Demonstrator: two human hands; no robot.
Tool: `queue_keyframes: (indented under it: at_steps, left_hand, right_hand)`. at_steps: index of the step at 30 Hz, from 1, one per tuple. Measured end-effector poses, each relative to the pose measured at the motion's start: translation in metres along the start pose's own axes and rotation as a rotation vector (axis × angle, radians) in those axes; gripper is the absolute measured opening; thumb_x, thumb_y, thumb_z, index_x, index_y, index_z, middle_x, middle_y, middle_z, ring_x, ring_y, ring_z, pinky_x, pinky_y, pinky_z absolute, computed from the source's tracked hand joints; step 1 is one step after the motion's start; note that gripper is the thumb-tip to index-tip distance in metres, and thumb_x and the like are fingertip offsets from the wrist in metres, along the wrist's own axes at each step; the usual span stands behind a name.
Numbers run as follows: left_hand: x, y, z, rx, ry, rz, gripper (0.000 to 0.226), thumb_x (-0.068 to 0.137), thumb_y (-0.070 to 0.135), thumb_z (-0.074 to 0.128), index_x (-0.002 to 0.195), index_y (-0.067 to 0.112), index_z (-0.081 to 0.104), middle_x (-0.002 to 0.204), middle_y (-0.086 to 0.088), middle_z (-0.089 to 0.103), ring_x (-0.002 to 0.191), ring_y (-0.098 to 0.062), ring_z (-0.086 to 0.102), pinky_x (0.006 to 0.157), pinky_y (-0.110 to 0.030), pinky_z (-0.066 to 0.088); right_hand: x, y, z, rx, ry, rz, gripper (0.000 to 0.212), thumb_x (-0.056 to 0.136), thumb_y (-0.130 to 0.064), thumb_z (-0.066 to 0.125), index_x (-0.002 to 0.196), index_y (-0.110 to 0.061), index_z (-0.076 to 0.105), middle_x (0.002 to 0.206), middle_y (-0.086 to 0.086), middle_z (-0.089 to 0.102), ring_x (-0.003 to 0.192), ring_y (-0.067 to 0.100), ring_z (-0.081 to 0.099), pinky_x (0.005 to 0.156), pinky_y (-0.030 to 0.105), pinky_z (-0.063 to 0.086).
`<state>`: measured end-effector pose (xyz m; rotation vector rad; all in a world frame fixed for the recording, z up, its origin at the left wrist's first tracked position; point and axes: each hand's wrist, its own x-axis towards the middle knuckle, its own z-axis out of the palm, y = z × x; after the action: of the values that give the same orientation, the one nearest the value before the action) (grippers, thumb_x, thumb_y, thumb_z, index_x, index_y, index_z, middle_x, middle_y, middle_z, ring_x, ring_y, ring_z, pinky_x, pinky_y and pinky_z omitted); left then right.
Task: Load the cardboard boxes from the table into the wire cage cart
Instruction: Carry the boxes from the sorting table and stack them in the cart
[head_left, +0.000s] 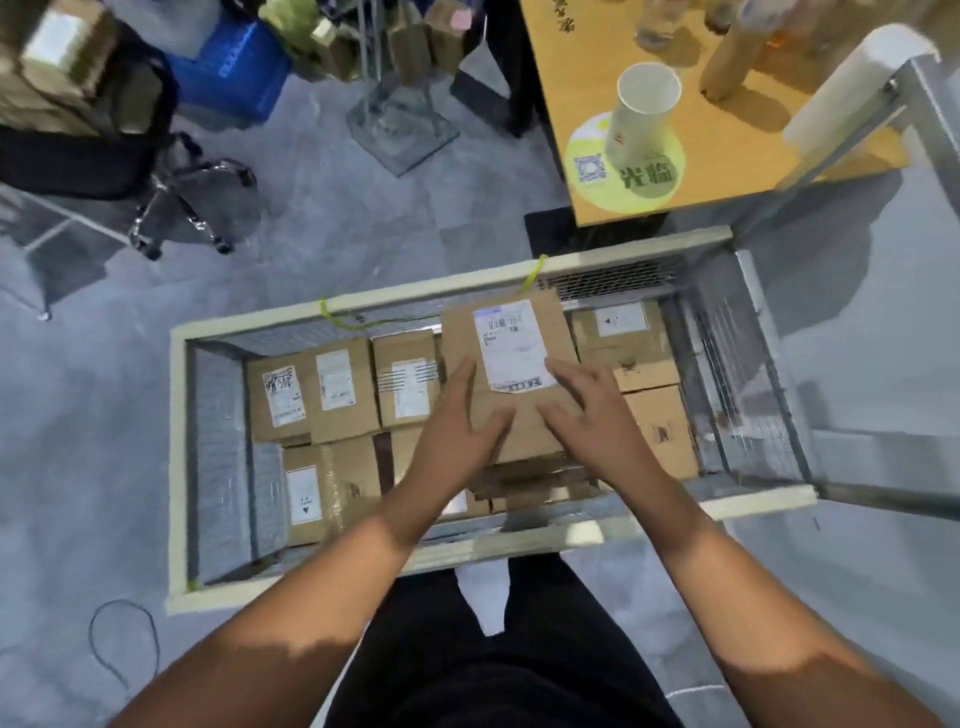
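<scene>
1. A brown cardboard box with a white shipping label (460, 338) sits inside the grey wire cage cart with cream-padded rim (179, 467). It is right of centre, on top of other boxes stacked there.
2. The left hand (457, 421) lies on the box's near left part. Its fingers (462, 374) run straight along the left edge and its thumb rests on the top face.
3. The right hand (592, 415) lies flat on the near right part. Its fingers are spread and straight, with tips just beside the label.
4. Neither hand curls around the box; both rest on its top.
5. More labelled brown cardboard boxes (332, 389) fill the cart floor to the left and right.
6. A white paper cup (644, 114) stands on the yellow wooden table (571, 78) beyond the cart.
</scene>
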<state>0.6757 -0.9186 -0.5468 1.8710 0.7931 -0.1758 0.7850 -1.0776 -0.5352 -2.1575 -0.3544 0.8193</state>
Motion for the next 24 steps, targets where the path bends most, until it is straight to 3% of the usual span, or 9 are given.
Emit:
queue_keyframes:
  at_steps: [3, 7, 11, 16, 20, 24]
  left_hand:
    - [0.024, -0.013, 0.017, -0.049, 0.012, -0.067, 0.082, 0.095, 0.045, 0.065, 0.162, 0.029, 0.020, 0.165, 0.014, 0.026, 0.150, -0.004, 0.025, 0.122, -0.030, 0.023]
    - [0.065, -0.041, 0.035, -0.022, 0.035, -0.169, 0.082, 0.094, 0.037, 0.069, 0.162, 0.024, 0.023, 0.165, 0.004, 0.031, 0.151, -0.013, 0.029, 0.122, -0.033, 0.026]
    - [0.105, -0.083, 0.052, 0.016, 0.028, -0.196, 0.087, 0.092, 0.042, 0.069, 0.162, 0.022, 0.022, 0.162, -0.004, 0.036, 0.149, -0.021, 0.034, 0.121, -0.039, 0.029]
    - [0.149, -0.146, 0.069, -0.033, 0.012, -0.279, 0.097, 0.086, 0.053, 0.067, 0.161, 0.038, 0.007, 0.164, 0.001, 0.033, 0.141, -0.026, 0.044, 0.106, -0.031, 0.042]
    - [0.186, -0.195, 0.087, 0.002, 0.052, -0.255, 0.097, 0.089, 0.055, 0.065, 0.162, 0.035, 0.005, 0.167, 0.003, 0.025, 0.151, -0.018, 0.028, 0.115, -0.031, 0.026]
    - [0.221, -0.236, 0.102, 0.109, 0.108, -0.197, 0.097, 0.092, 0.060, 0.062, 0.163, 0.030, 0.003, 0.166, -0.002, 0.027, 0.150, -0.020, 0.028, 0.119, -0.040, 0.031]
  right_hand:
    - [0.036, 0.027, 0.004, 0.010, -0.082, -0.004, 0.053, 0.095, -0.030, 0.066, 0.146, -0.033, 0.052, 0.140, 0.000, 0.041, 0.132, 0.014, 0.050, 0.112, 0.025, 0.035]
    - [0.077, 0.062, 0.025, -0.011, -0.141, 0.017, 0.054, 0.095, -0.032, 0.065, 0.147, -0.033, 0.050, 0.138, 0.000, 0.041, 0.131, 0.015, 0.049, 0.108, 0.022, 0.032]
    - [0.118, 0.099, 0.057, -0.036, -0.180, 0.056, 0.056, 0.095, -0.034, 0.065, 0.149, -0.033, 0.047, 0.135, 0.001, 0.040, 0.126, 0.014, 0.051, 0.102, 0.017, 0.031]
    - [0.165, 0.141, 0.099, -0.076, -0.241, 0.036, 0.060, 0.096, -0.032, 0.065, 0.152, -0.029, 0.043, 0.133, 0.004, 0.040, 0.126, 0.019, 0.054, 0.106, 0.020, 0.033]
    - [0.205, 0.177, 0.133, -0.113, -0.273, 0.005, 0.065, 0.096, -0.030, 0.066, 0.154, -0.027, 0.038, 0.140, 0.006, 0.038, 0.129, 0.018, 0.050, 0.106, 0.015, 0.028]
    - [0.248, 0.214, 0.162, -0.127, -0.261, -0.042, 0.065, 0.095, -0.030, 0.068, 0.153, -0.030, 0.038, 0.143, 0.005, 0.037, 0.129, 0.015, 0.048, 0.102, 0.014, 0.029]
